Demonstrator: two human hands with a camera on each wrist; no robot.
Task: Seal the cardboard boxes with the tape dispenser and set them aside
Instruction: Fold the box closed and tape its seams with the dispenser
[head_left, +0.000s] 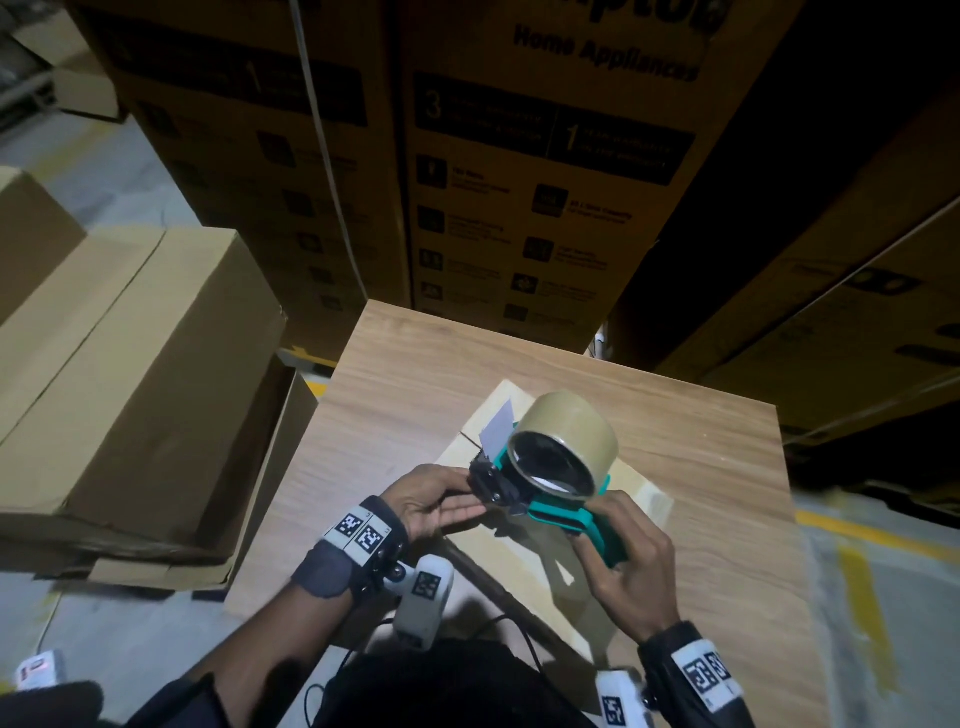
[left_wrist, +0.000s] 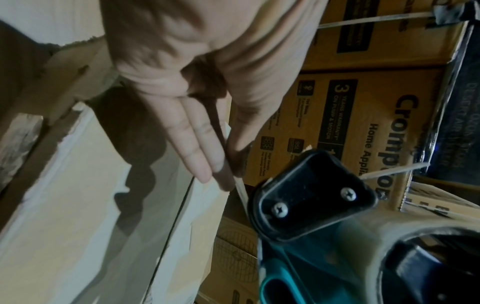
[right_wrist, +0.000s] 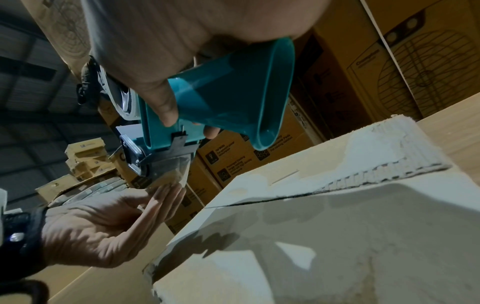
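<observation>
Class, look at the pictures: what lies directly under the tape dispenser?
Under the tape dispenser, held up by the right hand, lies a cardboard box on the wooden table. The left hand reaches below its front. The box's contents are hidden.

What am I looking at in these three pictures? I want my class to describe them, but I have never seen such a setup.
No machine here: a person works with bare hands, wearing three cameras. The wide picture comes from the head, looking down; the other two come from the wrists, looking along the fingers. On the wooden table lies a flat cardboard box, its flaps closed. The right hand grips the teal handle of a tape dispenser loaded with a brown tape roll. The left hand, fingers straight, touches the loose tape end below the dispenser's black front. Large printed cartons stand behind.
</observation>
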